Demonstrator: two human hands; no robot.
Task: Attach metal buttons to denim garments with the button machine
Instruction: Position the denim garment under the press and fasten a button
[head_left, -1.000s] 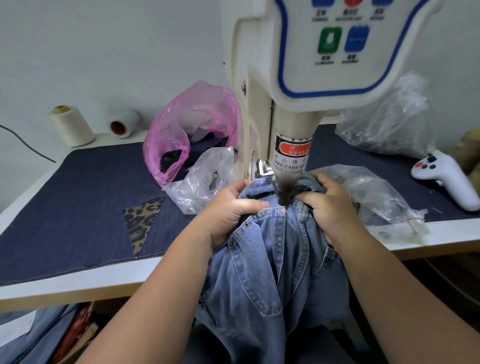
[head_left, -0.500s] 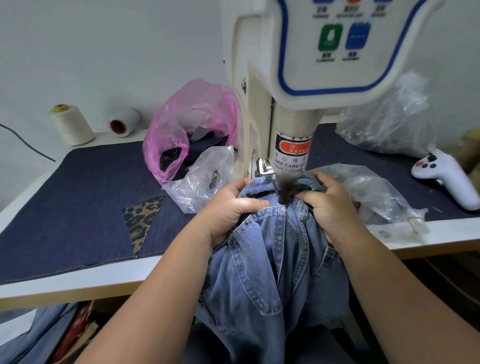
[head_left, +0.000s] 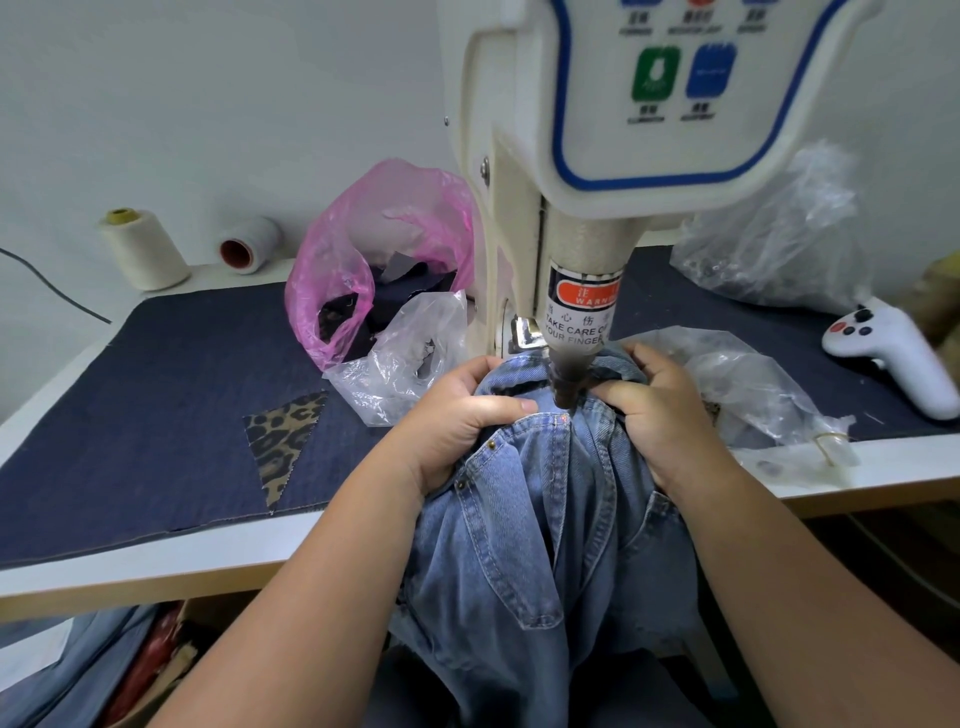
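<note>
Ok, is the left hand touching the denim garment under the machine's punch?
Touching. The head view shows the left hand gripping a bunched fold of the denim garment, thumb pressed across the fabric just left of the punch.

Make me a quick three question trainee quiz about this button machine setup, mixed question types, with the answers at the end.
1. True or false: both hands grip the jeans beside the punch.
2. Which bag stands left of the machine? A) pink B) green C) black
3. Fill in: a white ______ lies at the table's right end.

Key:
1. True: the left hand and right hand bunch the denim on either side.
2. A, the pink bag.
3. Controller.
</note>
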